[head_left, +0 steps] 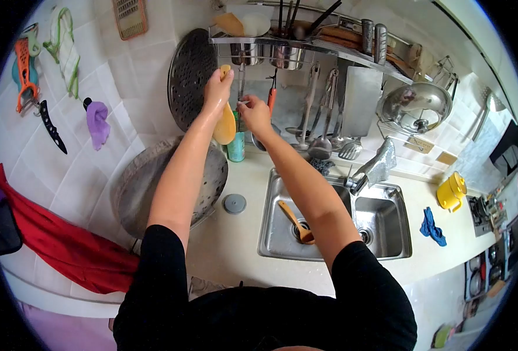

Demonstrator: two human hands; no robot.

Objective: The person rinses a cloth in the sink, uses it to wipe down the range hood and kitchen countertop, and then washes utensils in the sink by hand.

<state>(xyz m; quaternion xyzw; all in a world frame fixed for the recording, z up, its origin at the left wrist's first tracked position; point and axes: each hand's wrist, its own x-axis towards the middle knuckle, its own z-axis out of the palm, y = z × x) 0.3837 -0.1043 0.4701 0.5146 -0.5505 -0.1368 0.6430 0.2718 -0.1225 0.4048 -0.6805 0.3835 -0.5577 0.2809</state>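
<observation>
My left hand [217, 92] is raised in front of the wall rack, closed around the handle of a wooden spatula [225, 127] whose blade points down. Just to its right, my right hand [255, 112] has its fingertips pinched at a long-handled metal utensil [241, 77] hanging from the rack; its lower end is partly hidden. Behind the spatula stands a green can [236, 151] on the counter. A wooden spoon [294, 217] lies in the left basin of the steel sink [265, 240], below my right forearm.
Ladles and turners [323, 137] hang under the metal rack [306, 44], beside a cleaver [361, 99]. A large wok [148, 193] leans on the left wall. A grey lid [234, 203], blue cloth [432, 227] and yellow jug [451, 192] are on the counter. The faucet [376, 167] stands behind the sink.
</observation>
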